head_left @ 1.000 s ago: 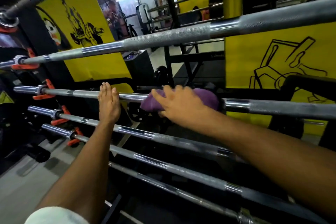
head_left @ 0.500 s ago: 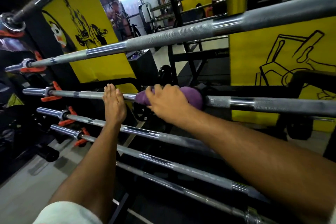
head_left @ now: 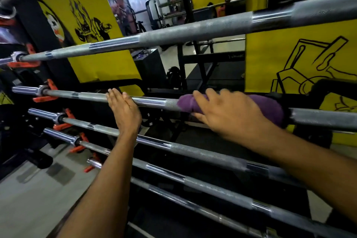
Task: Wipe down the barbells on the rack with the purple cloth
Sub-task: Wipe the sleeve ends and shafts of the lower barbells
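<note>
Right now the right hand is curled around the purple cloth, which is wrapped on the third bar down the rack. Further left on that bar, the left hand rests with its fingers straight and close together, gripping nothing. Orange hooks hold the bar ends

Long steel barbells: glossy smooth bands, rough matt knurling. Purple cloth: soft, matt, fuzzy. Orange rack hooks: matt plastic-looking.
</note>
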`<state>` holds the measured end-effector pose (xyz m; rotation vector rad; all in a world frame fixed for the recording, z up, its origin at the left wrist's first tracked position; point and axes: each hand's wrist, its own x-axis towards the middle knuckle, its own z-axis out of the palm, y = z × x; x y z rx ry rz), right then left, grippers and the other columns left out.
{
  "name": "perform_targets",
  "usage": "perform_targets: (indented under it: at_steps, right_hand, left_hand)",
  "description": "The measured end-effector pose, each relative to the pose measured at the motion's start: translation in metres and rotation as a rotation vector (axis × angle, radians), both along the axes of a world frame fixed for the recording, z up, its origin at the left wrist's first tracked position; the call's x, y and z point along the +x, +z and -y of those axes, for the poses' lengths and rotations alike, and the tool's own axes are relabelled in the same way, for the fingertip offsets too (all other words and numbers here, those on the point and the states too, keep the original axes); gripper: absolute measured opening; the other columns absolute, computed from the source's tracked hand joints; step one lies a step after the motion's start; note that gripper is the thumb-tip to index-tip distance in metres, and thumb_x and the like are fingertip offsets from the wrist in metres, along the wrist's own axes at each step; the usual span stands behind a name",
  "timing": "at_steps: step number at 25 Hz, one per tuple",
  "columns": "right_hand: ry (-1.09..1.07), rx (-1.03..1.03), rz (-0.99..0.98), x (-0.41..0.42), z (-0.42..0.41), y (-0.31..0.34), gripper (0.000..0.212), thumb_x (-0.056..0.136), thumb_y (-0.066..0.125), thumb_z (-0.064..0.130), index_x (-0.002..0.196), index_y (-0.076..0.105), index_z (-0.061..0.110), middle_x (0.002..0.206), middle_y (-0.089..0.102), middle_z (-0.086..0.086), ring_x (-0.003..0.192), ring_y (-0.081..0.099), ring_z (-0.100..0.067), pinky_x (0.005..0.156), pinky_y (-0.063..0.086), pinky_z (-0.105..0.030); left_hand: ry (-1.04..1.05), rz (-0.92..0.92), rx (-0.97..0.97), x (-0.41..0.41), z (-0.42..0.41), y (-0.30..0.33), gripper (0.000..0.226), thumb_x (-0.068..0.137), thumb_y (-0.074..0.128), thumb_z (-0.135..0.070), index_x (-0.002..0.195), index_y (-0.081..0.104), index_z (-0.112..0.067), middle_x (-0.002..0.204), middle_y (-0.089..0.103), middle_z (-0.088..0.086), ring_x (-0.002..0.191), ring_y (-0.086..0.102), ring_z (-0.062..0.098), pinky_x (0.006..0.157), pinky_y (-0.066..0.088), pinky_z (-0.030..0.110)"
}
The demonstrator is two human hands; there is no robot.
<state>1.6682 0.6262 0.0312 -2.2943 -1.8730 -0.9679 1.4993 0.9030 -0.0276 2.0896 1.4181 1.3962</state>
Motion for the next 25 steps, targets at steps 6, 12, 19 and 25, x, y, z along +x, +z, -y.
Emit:
perform_targets:
  at_steps: [6,12,19,25]
  right_hand:
    - [0.086,-0.007,-0.104,-0.041,-0.069,0.002,0.06,0.101,0.032,0.053,0.149,0.034,0.017,0.124,0.058,-0.011,0.094,0.064,-0.035,0.063,0.048,-0.041]
    - [0.146,0.055,-0.158,-0.048,-0.096,0.015,0.058,0.102,0.037,0.051,0.15,0.027,0.021,0.125,0.055,-0.006,0.095,0.063,-0.033,0.063,0.049,-0.04]
    - [0.068,0.005,-0.058,-0.096,-0.183,-0.003,0.058,0.1,0.042,0.051,0.144,0.042,0.012,0.114,0.061,-0.015,0.08,0.065,-0.035,0.055,0.033,-0.036]
    - [0.099,-0.059,-0.068,-0.128,-0.236,0.002,0.063,0.101,0.045,0.046,0.152,0.032,0.013,0.125,0.056,-0.018,0.093,0.062,-0.037,0.063,0.038,-0.039]
  left_hand:
    - [-0.16,-0.084,-0.001,-0.026,0.0,0.003,0.06,0.109,0.017,-0.043,0.159,0.017,-0.01,0.167,0.008,0.006,0.154,-0.001,0.016,0.121,-0.006,0.036]
    - [-0.162,-0.264,0.031,-0.097,-0.091,0.014,0.057,0.108,0.022,-0.043,0.157,0.027,-0.015,0.166,0.017,0.002,0.154,0.005,0.016,0.124,-0.001,0.05]
    - [-0.236,-0.03,0.062,-0.086,-0.111,-0.01,0.059,0.106,0.02,-0.046,0.152,0.034,-0.011,0.165,0.019,0.001,0.153,-0.01,0.009,0.125,0.003,0.038]
    - [-0.324,-0.054,0.132,-0.097,-0.116,-0.011,0.053,0.106,0.02,-0.048,0.14,0.044,-0.014,0.16,0.029,0.003,0.154,-0.003,0.014,0.123,0.011,0.055]
